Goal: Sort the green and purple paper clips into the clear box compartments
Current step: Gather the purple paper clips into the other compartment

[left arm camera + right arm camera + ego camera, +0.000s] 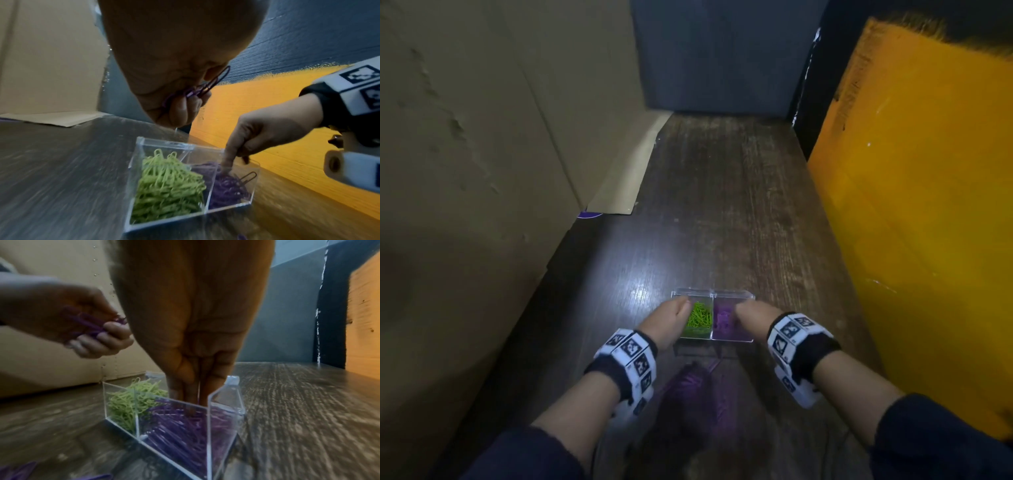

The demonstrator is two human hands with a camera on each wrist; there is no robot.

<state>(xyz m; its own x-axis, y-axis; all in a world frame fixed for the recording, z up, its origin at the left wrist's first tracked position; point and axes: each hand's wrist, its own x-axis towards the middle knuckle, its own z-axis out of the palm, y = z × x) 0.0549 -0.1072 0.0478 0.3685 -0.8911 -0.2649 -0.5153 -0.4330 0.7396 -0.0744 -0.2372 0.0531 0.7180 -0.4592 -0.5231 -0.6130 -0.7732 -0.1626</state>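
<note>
From the head camera, the clear box (712, 317) sits on the dark wooden table (722, 205), right in front of the person. Green paper clips (699, 319) fill its left compartment, purple paper clips (723, 322) its right. The left hand (666, 317) hovers at the left edge of the box, over the green side; the right hand (755, 317) reaches in from the right. Nearer the person, a loose pile of purple clips (693, 385) lies on the table, dim and blurred. Brown cardboard (482, 154) stands on the left, a yellow board (928, 222) on the right.

Over to the left wrist camera: the left hand (176, 68) is curled tight, fingers (180, 112) clenched on a small bunch of purple clips (205, 87), one loop poking out of the fist. Below it, the box (135, 170), green heap (166, 185) on the left and purple heap (228, 188) on the right. The right hand (265, 129) dips a finger down into the purple compartment.

Now the right wrist camera: the right hand (193, 321) points straight down, fingertips (183, 394) bunched together and pushed in among the purple clips (185, 431); whether they actually pinch a clip is hard to make out. The box wall (209, 434) rises in front. The green clips (127, 404) lie in the far compartment. The left hand (68, 318) floats above, gripping its purple bunch (92, 324).
</note>
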